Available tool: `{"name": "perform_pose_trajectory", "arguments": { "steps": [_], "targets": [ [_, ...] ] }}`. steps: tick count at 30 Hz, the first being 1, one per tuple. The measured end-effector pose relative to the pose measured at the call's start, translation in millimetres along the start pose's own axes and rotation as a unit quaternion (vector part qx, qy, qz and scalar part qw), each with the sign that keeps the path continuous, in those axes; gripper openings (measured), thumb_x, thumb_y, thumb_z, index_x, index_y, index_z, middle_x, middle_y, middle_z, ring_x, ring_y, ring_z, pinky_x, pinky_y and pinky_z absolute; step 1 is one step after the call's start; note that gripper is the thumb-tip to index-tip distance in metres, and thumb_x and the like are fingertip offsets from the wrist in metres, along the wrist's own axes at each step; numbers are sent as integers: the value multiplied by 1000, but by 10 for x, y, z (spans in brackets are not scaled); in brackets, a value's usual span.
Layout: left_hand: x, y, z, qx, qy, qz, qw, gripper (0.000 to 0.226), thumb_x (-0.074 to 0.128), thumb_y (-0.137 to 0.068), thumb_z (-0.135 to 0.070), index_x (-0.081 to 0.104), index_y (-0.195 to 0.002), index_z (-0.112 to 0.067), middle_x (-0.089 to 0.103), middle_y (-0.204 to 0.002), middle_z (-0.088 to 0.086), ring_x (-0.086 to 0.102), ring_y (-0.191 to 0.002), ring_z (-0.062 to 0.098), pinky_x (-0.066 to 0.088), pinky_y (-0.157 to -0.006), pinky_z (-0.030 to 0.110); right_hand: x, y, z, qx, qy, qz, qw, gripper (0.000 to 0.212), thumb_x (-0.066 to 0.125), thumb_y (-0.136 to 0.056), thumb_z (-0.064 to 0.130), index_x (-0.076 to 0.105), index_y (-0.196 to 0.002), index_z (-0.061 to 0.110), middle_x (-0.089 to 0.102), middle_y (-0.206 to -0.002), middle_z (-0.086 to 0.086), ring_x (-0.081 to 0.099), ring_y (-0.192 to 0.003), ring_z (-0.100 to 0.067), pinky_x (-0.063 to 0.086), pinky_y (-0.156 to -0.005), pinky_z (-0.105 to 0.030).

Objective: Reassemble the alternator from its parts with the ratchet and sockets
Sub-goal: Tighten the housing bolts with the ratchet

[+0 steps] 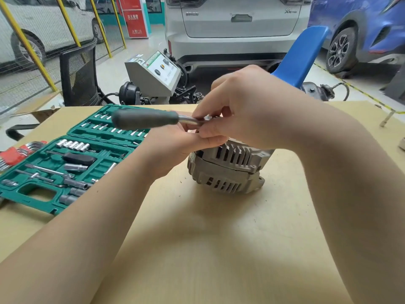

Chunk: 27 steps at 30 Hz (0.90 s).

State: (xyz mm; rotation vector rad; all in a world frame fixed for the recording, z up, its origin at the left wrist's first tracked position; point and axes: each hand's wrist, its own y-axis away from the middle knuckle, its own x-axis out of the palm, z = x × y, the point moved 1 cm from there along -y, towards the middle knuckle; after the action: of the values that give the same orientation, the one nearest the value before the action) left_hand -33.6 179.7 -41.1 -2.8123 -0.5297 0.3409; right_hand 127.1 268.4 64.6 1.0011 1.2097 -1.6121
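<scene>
Above the alternator (228, 170), both the left hand (175, 145) and right hand (241, 110) have fingers clamped on the ratchet (151, 119) head.

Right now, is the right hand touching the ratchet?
Touching. Head view shows the right hand with fingertips pinched on the ratchet at its metal head end.

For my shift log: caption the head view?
Both hands work a ratchet atop the alternator beside an open socket case.

Both forearms bare to frame edge, no sleeves visible. Left hand (173, 148) & right hand (245, 110): no gloves, rings, watch or wristbands seen. Fingernails short, unpainted where visible.
</scene>
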Motion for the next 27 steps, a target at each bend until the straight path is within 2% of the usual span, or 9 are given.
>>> {"name": "perform_pose_trajectory", "arguments": {
  "steps": [2, 6, 8, 10, 14, 19, 22, 24, 27],
  "targets": [
    [4, -8, -36, 14, 1, 18, 1000, 23, 90, -81, -32, 88, -103, -26, 82, -106, 8, 73, -104, 19, 60, -96, 52, -90, 61, -30, 3, -30, 16, 999, 17, 79, -83, 37, 78, -96, 48, 71, -89, 11, 55, -82, -5, 47, -70, -30],
    [2, 38, -100, 21, 30, 39, 999, 25, 93, -79, -46, 89, -99, -31, 84, -99, -3, 72, -91, 9, 57, -85, 24, -159, 144, -79, 21, -78, 23, 997, 27, 83, -79, 24, 79, -84, 51, 76, -98, 17, 62, -78, 7, 54, -73, -28],
    [-21, 30, -77, 23, 27, 32, 999, 26, 93, -80, -46, 89, -97, -27, 83, -94, -2, 72, -87, 13, 59, -81, 26, -122, 130, -70, 21, -88, 14, 996, 20, 81, -80, 32, 79, -89, 50, 75, -93, 15, 63, -78, 2, 52, -70, -27],
    [-25, 6, -36, 21, 8, 45, 999, 26, 89, -85, -36, 86, -107, -22, 81, -106, 7, 74, -103, 26, 61, -94, 40, -61, 86, -41, 17, -71, 3, 997, 19, 78, -84, 37, 79, -99, 48, 70, -87, 17, 62, -83, -1, 47, -69, -25],
    [10, 35, -91, 53, 12, 38, 998, 18, 90, -75, -37, 86, -92, -36, 81, -96, -8, 74, -97, 9, 59, -90, 32, 65, -12, 17, 2, -15, -14, 1000, 24, 70, -91, 46, 76, -114, 46, 57, -82, 14, 49, -81, -1, 33, -63, -21],
    [-3, 0, -44, 13, 22, 16, 1000, 16, 93, -79, -22, 89, -95, -21, 84, -97, 6, 74, -93, 11, 59, -86, 29, -67, 63, -15, 5, -53, 22, 998, 21, 79, -84, 33, 77, -98, 48, 72, -94, 14, 64, -92, -5, 55, -80, -35],
    [21, 31, -90, 20, 14, 36, 999, 24, 94, -78, -50, 89, -93, -32, 83, -92, -3, 69, -86, 8, 56, -85, 28, -143, 145, -46, 18, -88, 39, 995, 21, 74, -79, 29, 77, -91, 46, 75, -97, 22, 68, -91, 6, 59, -79, -32],
    [-16, 38, -93, 23, 13, 32, 999, 37, 92, -74, -61, 89, -94, -30, 82, -92, -1, 70, -87, 15, 58, -87, 36, -134, 152, -42, 23, -101, 36, 994, 20, 70, -80, 32, 77, -92, 46, 72, -90, 28, 67, -85, 9, 57, -71, -27],
    [-19, 2, -24, 20, -6, 33, 999, 39, 92, -78, -46, 86, -109, -21, 80, -111, 14, 74, -109, 26, 59, -97, 53, -59, 96, -32, 20, -86, 19, 996, 16, 76, -85, 36, 77, -97, 46, 72, -89, 18, 67, -87, -3, 57, -76, -34]
  ]
}}
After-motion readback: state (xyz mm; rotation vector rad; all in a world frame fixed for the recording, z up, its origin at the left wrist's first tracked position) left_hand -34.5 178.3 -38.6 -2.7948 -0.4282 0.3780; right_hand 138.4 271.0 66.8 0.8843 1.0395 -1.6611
